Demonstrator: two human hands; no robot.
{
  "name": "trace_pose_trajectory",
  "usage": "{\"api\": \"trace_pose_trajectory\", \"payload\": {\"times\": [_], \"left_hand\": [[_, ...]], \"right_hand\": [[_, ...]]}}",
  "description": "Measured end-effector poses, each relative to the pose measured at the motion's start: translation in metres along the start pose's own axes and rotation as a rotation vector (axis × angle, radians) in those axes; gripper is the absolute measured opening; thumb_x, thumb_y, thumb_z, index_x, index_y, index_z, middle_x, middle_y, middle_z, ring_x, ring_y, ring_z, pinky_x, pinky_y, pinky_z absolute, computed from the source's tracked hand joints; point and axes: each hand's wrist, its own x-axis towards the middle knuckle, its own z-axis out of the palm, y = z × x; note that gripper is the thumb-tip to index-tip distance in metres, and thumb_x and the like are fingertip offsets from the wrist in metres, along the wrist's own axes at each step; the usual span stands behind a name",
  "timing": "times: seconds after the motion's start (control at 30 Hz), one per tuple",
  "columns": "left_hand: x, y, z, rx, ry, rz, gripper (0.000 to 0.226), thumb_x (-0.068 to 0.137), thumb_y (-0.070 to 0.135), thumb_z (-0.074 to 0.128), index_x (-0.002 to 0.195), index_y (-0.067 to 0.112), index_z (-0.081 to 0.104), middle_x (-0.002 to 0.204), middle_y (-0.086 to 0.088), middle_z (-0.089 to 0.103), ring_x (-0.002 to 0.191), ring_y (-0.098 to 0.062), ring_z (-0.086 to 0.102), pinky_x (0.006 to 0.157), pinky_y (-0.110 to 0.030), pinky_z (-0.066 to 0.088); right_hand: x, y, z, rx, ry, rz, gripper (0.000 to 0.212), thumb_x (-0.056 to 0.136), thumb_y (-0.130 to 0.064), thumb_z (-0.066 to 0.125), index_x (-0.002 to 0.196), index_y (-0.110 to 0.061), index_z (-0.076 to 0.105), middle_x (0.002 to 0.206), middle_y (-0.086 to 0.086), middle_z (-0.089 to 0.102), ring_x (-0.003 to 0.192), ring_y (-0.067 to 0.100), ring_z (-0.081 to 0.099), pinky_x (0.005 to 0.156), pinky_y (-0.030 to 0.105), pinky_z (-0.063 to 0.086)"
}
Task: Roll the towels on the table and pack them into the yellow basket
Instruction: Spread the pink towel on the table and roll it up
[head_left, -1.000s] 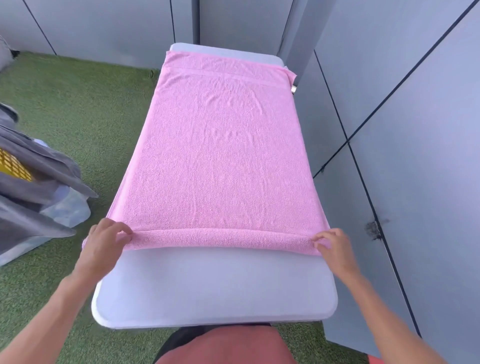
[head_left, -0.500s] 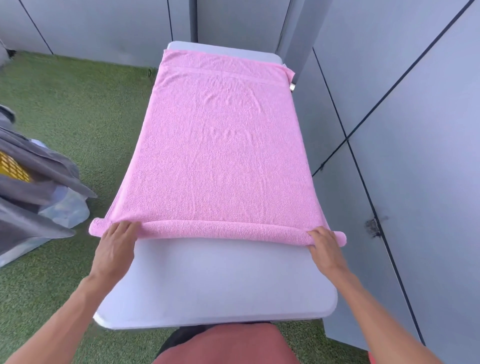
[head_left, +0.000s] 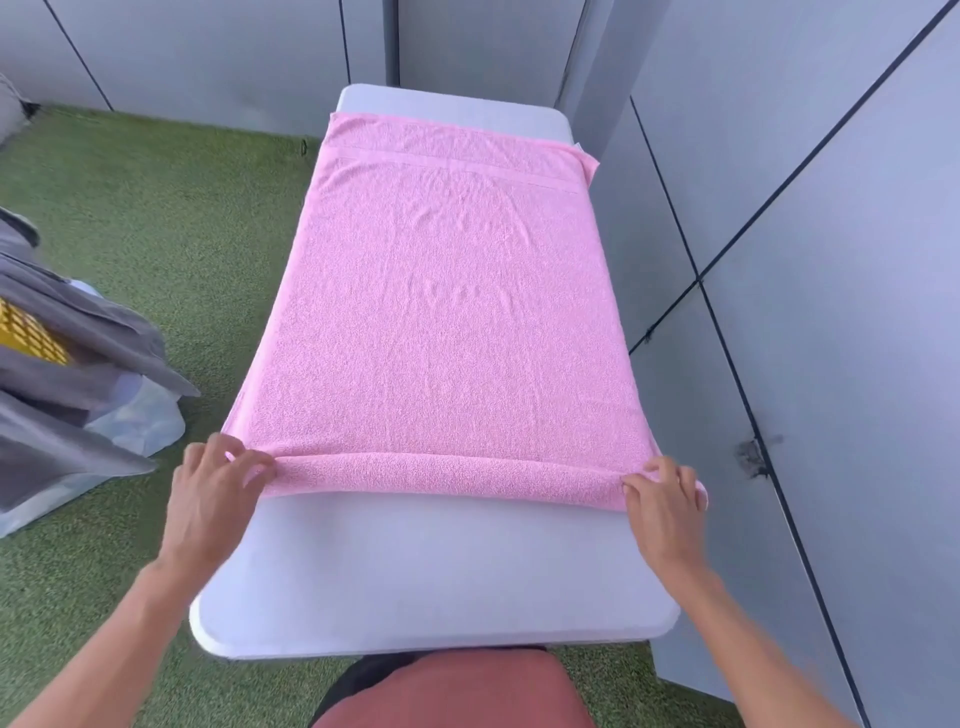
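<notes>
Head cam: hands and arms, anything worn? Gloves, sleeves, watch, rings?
Nothing worn that shows. The left hand and right hand are bare, no gloves, and no rings can be made out. Both forearms are bare from wrist to the frame edge, with no sleeves, watch or bands in view. The only clothing visible is a reddish-pink garment at the bottom centre, on the torso.
</notes>
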Motion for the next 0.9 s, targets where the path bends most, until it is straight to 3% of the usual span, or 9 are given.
{"api": "trace_pose_trajectory", "payload": {"times": [0.07, 0.2, 0.3, 0.4, 0.5, 0.6, 0.73, 0.8, 0.9], "left_hand": [[-0.016, 0.007, 0.008, 0.105, 0.062, 0.115, 0.030, 0.074, 0.005, 0.078, 0.103, 0.007, 0.070, 0.097, -0.014, 0.055, 0.085, -0.036, 0.050, 0.070, -0.051, 0.047], [-0.022, 0.003, 0.024, 0.138, -0.024, 0.156, 0.062, 0.069, 0.000, 0.079, 0.126, 0.000, 0.053, 0.112, -0.019, 0.053, 0.100, -0.041, 0.050, 0.083, -0.051, 0.047], [-0.004, 0.005, 0.024, 0.097, -0.079, 0.109, 0.055, 0.067, -0.010, 0.075, 0.118, 0.001, 0.057, 0.108, -0.017, 0.058, 0.099, -0.041, 0.054, 0.082, -0.055, 0.048], [0.007, 0.000, 0.019, 0.073, -0.133, 0.112, 0.040, 0.072, -0.008, 0.072, 0.110, 0.002, 0.063, 0.103, -0.016, 0.063, 0.098, -0.041, 0.057, 0.080, -0.055, 0.048], [0.002, -0.009, 0.013, -0.007, -0.247, 0.087, 0.038, 0.081, -0.003, 0.068, 0.119, 0.003, 0.063, 0.112, -0.015, 0.065, 0.107, -0.039, 0.056, 0.088, -0.051, 0.046], [0.003, -0.014, 0.006, -0.223, -0.340, -0.091, 0.050, 0.086, 0.000, 0.065, 0.133, 0.005, 0.048, 0.119, -0.015, 0.063, 0.111, -0.036, 0.057, 0.091, -0.044, 0.043], [0.011, -0.006, -0.004, -0.329, -0.158, -0.190, 0.023, 0.082, 0.009, 0.072, 0.104, 0.010, 0.062, 0.106, -0.008, 0.057, 0.100, -0.031, 0.056, 0.086, -0.041, 0.042], [0.006, 0.002, 0.000, -0.151, -0.043, -0.103, 0.011, 0.082, 0.006, 0.072, 0.090, 0.014, 0.071, 0.100, -0.009, 0.054, 0.095, -0.034, 0.050, 0.087, -0.046, 0.040], [-0.013, 0.012, 0.011, 0.073, 0.038, 0.066, 0.028, 0.074, 0.002, 0.078, 0.100, 0.008, 0.070, 0.100, -0.015, 0.057, 0.087, -0.038, 0.051, 0.074, -0.052, 0.046]], "right_hand": [[-0.012, -0.003, 0.008, 0.002, -0.021, -0.073, 0.015, 0.079, -0.012, 0.071, 0.094, -0.011, 0.068, 0.105, 0.007, 0.055, 0.097, 0.028, 0.044, 0.085, 0.045, 0.045], [-0.012, 0.000, 0.017, 0.080, -0.112, -0.121, 0.049, 0.069, 0.000, 0.074, 0.114, -0.001, 0.056, 0.114, 0.010, 0.052, 0.111, 0.032, 0.045, 0.096, 0.048, 0.047], [0.005, 0.001, 0.017, 0.110, -0.152, -0.100, 0.040, 0.068, 0.012, 0.067, 0.105, 0.000, 0.062, 0.106, 0.011, 0.057, 0.103, 0.034, 0.052, 0.093, 0.046, 0.045], [0.016, 0.009, 0.010, 0.053, -0.262, -0.126, 0.035, 0.077, 0.006, 0.063, 0.111, -0.003, 0.064, 0.105, 0.011, 0.060, 0.104, 0.034, 0.054, 0.094, 0.041, 0.042], [0.015, 0.020, -0.005, 0.045, -0.443, -0.171, 0.026, 0.089, -0.008, 0.058, 0.114, -0.010, 0.061, 0.111, 0.006, 0.058, 0.111, 0.027, 0.052, 0.090, 0.032, 0.038], [0.019, 0.029, -0.017, 0.342, -0.593, 0.027, 0.034, 0.085, -0.013, 0.068, 0.114, -0.026, 0.059, 0.112, -0.011, 0.057, 0.109, 0.011, 0.054, 0.089, 0.024, 0.038], [0.022, 0.022, -0.011, 0.634, -0.271, 0.277, 0.033, 0.074, -0.014, 0.078, 0.095, -0.033, 0.061, 0.112, -0.003, 0.056, 0.105, 0.016, 0.056, 0.095, 0.035, 0.041], [0.013, 0.013, -0.005, 0.485, -0.110, 0.197, 0.022, 0.078, -0.009, 0.074, 0.086, -0.028, 0.065, 0.110, 0.002, 0.055, 0.108, 0.022, 0.052, 0.093, 0.029, 0.033], [-0.009, 0.000, 0.004, 0.020, 0.030, -0.021, 0.022, 0.078, -0.021, 0.074, 0.099, -0.019, 0.068, 0.116, 0.004, 0.056, 0.114, 0.028, 0.045, 0.097, 0.043, 0.033]]}}
